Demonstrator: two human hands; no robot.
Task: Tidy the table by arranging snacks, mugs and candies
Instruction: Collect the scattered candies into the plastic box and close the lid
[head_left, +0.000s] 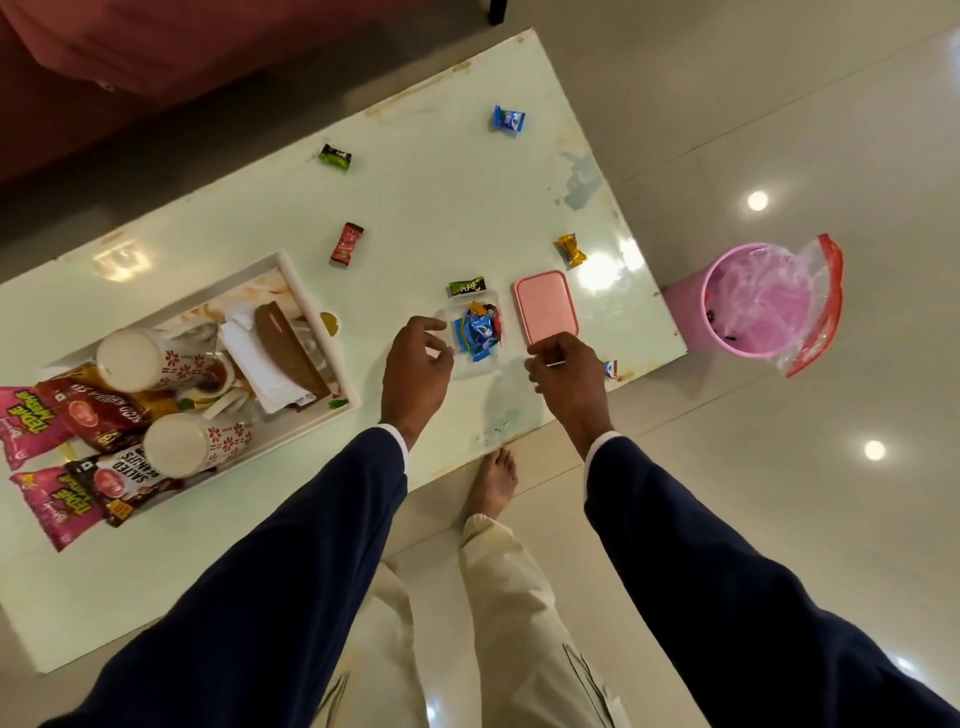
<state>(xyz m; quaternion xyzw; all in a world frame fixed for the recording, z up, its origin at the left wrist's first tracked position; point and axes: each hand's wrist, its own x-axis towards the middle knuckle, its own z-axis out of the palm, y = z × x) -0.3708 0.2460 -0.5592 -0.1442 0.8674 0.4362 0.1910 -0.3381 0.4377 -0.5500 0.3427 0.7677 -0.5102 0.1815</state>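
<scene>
1. My bare foot (493, 480) & cream trouser leg (509, 597) stand at the near table edge; navy sleeves (291, 561) reach fwd.
2. My left hand (415, 364), fingers loosely curled & spread, holds nothing and hovers at the left rim of the clear container (475, 338) of candies.
3. My right hand (569, 371), fingers curled; pinching anything? Cannot tell. A small wrapped candy (611, 369) lies just beside it.
4. Pink lid (545, 307) lies right of the container; green Pulse candy (466, 286) touches its far rim.
5. Left: white tray (311, 291) w/ two floral mugs (156, 358) & snack packets (93, 415).
6. Farther out on the table (441, 197): red (347, 243), gold (570, 250), green (335, 157), blue (508, 119) candies, well apart.
7. Pink bin (737, 312) on the floor, right.
</scene>
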